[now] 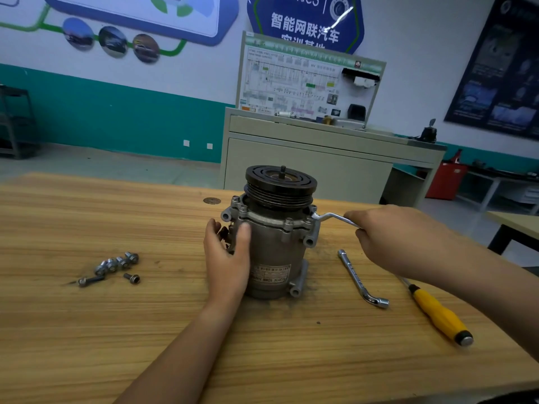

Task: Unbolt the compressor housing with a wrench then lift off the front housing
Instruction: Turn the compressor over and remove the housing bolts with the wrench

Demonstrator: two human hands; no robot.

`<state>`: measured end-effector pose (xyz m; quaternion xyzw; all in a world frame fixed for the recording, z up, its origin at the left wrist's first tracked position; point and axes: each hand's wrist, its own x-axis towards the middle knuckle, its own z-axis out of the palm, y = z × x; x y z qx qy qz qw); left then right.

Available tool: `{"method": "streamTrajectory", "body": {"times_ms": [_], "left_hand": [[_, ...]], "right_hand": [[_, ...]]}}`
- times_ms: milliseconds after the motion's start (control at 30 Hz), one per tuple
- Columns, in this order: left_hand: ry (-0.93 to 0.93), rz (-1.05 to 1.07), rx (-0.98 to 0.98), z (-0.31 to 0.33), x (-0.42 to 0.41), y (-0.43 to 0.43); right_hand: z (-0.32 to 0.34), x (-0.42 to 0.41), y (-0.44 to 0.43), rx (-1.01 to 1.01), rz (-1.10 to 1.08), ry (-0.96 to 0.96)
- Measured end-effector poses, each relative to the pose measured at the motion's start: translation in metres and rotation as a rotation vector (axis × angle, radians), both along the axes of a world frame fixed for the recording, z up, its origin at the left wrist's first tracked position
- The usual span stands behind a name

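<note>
A grey compressor (277, 252) stands upright on the wooden table (116, 316), its black grooved pulley (280, 185) on top. Bolts sit around the flange of the front housing (264, 218). My left hand (227, 258) wraps the left side of the body, thumb on its front. My right hand (390, 234) grips the handle of a bent chrome wrench (335, 218). The wrench's head sits at a bolt on the right edge of the flange.
Several loose bolts (116, 265) lie on the table to the left. A second L-shaped socket wrench (361, 279) and a yellow-handled screwdriver (437, 313) lie to the right. A beige cabinet (320, 158) with a display board stands behind the table.
</note>
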<state>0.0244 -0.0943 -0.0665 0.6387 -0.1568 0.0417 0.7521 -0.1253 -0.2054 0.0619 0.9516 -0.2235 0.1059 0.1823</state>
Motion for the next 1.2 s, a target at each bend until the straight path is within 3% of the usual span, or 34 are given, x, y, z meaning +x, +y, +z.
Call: {"method": "streamTrajectory", "body": {"times_ms": [233, 500, 767, 1200], "left_hand": [[0.135, 0.111, -0.055, -0.003, 0.016, -0.003], [0.017, 0.108, 0.048, -0.008, 0.016, -0.004], [-0.025, 0.082, 0.075, -0.011, 0.014, -0.004], [-0.031, -0.242, 0.136, -0.003, 0.016, 0.021]], "right_hand": [[0.002, -0.001, -0.001, 0.002, -0.004, -0.012], [-0.001, -0.007, 0.005, -0.060, -0.007, 0.151], [0.008, -0.013, 0.008, 0.000, -0.025, 0.000], [0.018, 0.003, 0.010, 0.090, -0.039, 0.087]]}}
